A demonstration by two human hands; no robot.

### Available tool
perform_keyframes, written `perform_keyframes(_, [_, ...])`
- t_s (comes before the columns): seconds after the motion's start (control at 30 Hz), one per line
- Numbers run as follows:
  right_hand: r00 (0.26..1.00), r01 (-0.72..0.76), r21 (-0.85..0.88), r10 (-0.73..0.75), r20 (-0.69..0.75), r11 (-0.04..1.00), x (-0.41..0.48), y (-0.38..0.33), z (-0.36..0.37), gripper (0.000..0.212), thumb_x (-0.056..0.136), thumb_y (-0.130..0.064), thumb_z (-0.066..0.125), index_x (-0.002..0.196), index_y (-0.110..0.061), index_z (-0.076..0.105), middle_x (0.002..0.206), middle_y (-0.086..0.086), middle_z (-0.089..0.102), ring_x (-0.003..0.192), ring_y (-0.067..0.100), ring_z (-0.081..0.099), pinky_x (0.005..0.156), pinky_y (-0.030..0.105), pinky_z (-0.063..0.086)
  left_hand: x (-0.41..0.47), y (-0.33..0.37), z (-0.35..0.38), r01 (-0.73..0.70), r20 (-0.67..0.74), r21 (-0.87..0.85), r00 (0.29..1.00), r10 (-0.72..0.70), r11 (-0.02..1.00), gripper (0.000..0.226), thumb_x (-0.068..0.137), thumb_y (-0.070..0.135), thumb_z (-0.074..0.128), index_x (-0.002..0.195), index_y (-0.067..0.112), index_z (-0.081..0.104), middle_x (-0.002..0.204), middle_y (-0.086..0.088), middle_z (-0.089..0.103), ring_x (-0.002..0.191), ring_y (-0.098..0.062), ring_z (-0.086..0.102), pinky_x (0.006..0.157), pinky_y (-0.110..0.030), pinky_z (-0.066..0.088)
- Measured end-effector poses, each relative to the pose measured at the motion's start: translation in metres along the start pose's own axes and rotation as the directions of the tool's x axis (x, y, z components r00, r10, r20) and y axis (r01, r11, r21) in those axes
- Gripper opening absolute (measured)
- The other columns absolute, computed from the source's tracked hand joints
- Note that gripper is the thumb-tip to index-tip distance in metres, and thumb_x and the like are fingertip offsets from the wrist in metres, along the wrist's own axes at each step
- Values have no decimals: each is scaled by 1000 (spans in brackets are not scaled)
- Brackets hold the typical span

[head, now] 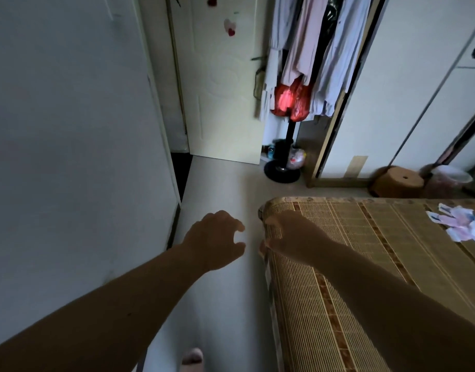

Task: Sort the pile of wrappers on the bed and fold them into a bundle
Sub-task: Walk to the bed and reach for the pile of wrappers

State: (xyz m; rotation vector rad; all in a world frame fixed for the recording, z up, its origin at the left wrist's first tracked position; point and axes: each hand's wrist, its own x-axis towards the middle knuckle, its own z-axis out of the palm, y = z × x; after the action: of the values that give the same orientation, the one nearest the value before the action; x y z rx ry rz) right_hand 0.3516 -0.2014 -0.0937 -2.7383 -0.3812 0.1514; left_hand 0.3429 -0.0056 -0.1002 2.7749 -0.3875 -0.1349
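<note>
Left hand [214, 237] hovering over floor [220, 183], grip wide, holding nothing. Right hand [291, 234] hanging at bed [365, 264] corner; grip unclear. Wrappers [457, 223] lying well apart.

Two bare arms reach forward, left hand [216, 237] and right hand [290, 233] side by side, palms down, fingers spread and loosely curled.

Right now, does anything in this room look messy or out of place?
Yes. The crumpled white, pink and blue paper wrappers lie in a loose, jumbled heap near the right edge of the woven bamboo-mat bed, with some pieces sticking out at angles. Nothing else looks spilled or broken.
</note>
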Motion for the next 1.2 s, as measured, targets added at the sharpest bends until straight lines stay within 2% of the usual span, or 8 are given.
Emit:
perform_keyframes(0.13, [1000, -21, -6, 21, 14, 1000, 82, -5, 18, 48, 81, -41, 61, 126, -25, 52, 132, 3, 53, 113, 19, 54, 88, 30, 44, 66, -61, -9, -10, 66, -20, 998, 12, 1000, 46, 79, 47, 55, 122, 31, 56, 135, 1, 50, 124, -19, 45, 103, -41, 39])
perform_keyframes(0.27, [996, -64, 11, 63, 56, 998, 152, -10, 29, 49, 82, -42, 61, 127, -27, 49, 134, 1, 52, 115, 17, 53, 87, 26, 37, 130, -115, -28, 6, 165, -46, 986, 1, 999, 43, 80, 44, 57, 121, 30, 57, 134, 1, 49, 123, -17, 46, 104, -37, 38])
perform_keyframes(0.4, [987, -125, 81, 115, 115, 989, 206, -6, 33, 49, 81, -42, 61, 127, -30, 48, 134, 0, 51, 114, 16, 53, 92, 31, 47, 192, -150, -38, -8, 261, -61, 965, 24, 998, 45, 84, 43, 54, 126, 30, 52, 138, 2, 46, 128, -16, 42, 106, -32, 32])
perform_keyframes(0.7, [926, -284, 42, 263, 272, 958, 333, 92, 20, 50, 82, -35, 62, 128, -20, 50, 129, 6, 57, 108, 16, 59, 75, 17, 45, 369, -177, -39, -57, 343, -118, 935, 95, 991, 41, 85, 40, 56, 124, 27, 56, 127, 2, 57, 111, -12, 53, 98, -29, 42])
perform_keyframes(0.8, [913, -300, 15, 282, 293, 954, 397, 134, 3, 50, 82, -37, 61, 127, -20, 50, 128, 8, 59, 111, 20, 57, 87, 29, 49, 450, -177, -43, -77, 353, -73, 930, 98, 994, 40, 86, 40, 56, 124, 27, 56, 127, 2, 58, 113, -12, 52, 97, -25, 39])
perform_keyframes(0.9, [902, -344, 5, 328, 281, 939, 455, 165, -22, 52, 81, -41, 60, 128, -21, 50, 128, 8, 57, 110, 21, 56, 91, 37, 49, 519, -172, -50, -82, 362, -67, 927, 101, 994, 39, 86, 39, 58, 123, 25, 57, 125, 1, 59, 112, -13, 54, 94, -24, 40])
perform_keyframes(1.07, [898, -364, 2, 350, 267, 931, 532, 199, -45, 57, 82, -44, 61, 132, -23, 46, 135, 8, 52, 120, 22, 50, 98, 38, 43, 608, -168, -55, -105, 360, -67, 925, 123, 992, 41, 85, 41, 58, 122, 24, 58, 122, 1, 61, 109, -15, 55, 87, -23, 39])
perform_keyframes(1.2, [877, -397, -16, 385, 288, 918, 586, 220, -49, 56, 82, -45, 61, 132, -24, 46, 137, 6, 51, 123, 22, 48, 100, 38, 41, 679, -177, -58, -162, 407, -59, 897, 172, 985, 42, 85, 40, 58, 124, 24, 57, 125, 1, 60, 112, -14, 54, 91, -23, 39])
